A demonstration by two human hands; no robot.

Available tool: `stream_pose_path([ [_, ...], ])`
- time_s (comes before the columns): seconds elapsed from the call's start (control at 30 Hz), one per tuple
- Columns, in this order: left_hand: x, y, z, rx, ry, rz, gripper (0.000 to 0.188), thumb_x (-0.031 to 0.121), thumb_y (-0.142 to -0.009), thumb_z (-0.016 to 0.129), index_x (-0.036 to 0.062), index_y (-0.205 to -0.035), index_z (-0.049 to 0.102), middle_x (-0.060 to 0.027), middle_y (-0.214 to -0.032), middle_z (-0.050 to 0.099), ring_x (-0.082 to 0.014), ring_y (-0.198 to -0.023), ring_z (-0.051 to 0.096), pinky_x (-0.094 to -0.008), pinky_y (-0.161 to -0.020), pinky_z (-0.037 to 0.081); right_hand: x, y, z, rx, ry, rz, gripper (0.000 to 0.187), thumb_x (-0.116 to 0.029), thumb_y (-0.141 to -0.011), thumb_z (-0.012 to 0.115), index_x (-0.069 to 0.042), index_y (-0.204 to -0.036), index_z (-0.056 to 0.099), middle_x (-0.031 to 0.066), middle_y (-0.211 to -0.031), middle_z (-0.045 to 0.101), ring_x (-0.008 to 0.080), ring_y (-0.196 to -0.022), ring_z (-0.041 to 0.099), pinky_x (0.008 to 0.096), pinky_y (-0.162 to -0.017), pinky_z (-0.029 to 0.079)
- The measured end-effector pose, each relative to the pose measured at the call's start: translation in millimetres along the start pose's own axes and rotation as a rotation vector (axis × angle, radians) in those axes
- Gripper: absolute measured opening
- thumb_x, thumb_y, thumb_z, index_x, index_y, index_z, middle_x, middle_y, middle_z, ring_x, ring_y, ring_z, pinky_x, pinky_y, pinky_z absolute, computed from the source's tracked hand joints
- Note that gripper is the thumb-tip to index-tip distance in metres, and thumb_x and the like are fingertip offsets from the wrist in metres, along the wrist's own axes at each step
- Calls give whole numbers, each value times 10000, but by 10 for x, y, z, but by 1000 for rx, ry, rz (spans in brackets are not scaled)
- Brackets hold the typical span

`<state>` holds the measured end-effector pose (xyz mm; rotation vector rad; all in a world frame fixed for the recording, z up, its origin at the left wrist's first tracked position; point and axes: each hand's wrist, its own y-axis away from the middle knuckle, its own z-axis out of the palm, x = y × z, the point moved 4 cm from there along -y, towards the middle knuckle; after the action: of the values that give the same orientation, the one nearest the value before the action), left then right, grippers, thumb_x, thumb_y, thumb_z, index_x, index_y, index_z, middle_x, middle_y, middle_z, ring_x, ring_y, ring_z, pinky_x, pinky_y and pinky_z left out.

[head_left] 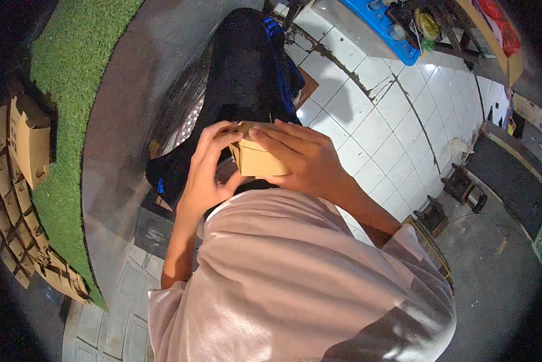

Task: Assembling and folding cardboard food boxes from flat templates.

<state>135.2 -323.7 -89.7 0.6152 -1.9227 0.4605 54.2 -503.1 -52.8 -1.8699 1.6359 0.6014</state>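
Between my two hands, just above my lap, is a small brown cardboard box [262, 161]. My left hand [212, 160] grips its left side, with the fingers curled over the top corner and the thumb near the lower edge. Across the top and right side lies my right hand [304, 155], its fingers pressed over the upper panel. Part of the box's top and its right side are hidden under the fingers. I cannot tell whether the lid is fully closed.
At the left, several brown cardboard boxes [19, 205] stand in rows beside a strip of green artificial turf [72, 120]. White floor tiles [367, 130] spread to the right. A blue tray [379, 24] with assorted items sits at the top right. Small dark stools [461, 184] stand at the right.
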Motion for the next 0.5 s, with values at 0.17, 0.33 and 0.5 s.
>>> stream_pose_path([
  [0.17, 56, -20, 51, 18, -247, -27, 593, 94, -741, 696, 41, -1312, 547, -201, -1343, 541, -419, -1224, 508, -484, -1087, 379, -2, -157, -101, -114, -135, 117, 835, -292, -645, 884, -119, -1397, 563, 136, -1312, 640, 318, -1101, 673, 408, -969, 545],
  [0.33, -62, 159, 91, 179, 334, -326, 560, 156, -942, 618, -22, -1394, 340, -204, -1295, 492, -285, -1309, 418, -421, -1123, 304, 258, -173, -200, -73, -256, 259, 785, -272, -728, 860, -98, -1419, 532, 168, -1290, 636, 295, -1151, 647, 388, -977, 506],
  [0.5, 65, 151, 1, 360, 382, -296, 674, 352, -899, 676, -37, -1355, 368, -207, -1289, 442, -298, -1229, 458, -406, -1094, 317, 244, -265, -4, 237, -689, 355, 621, -332, -819, 779, -38, -1324, 570, 141, -1046, 694, 226, -984, 689, 336, -859, 525],
])
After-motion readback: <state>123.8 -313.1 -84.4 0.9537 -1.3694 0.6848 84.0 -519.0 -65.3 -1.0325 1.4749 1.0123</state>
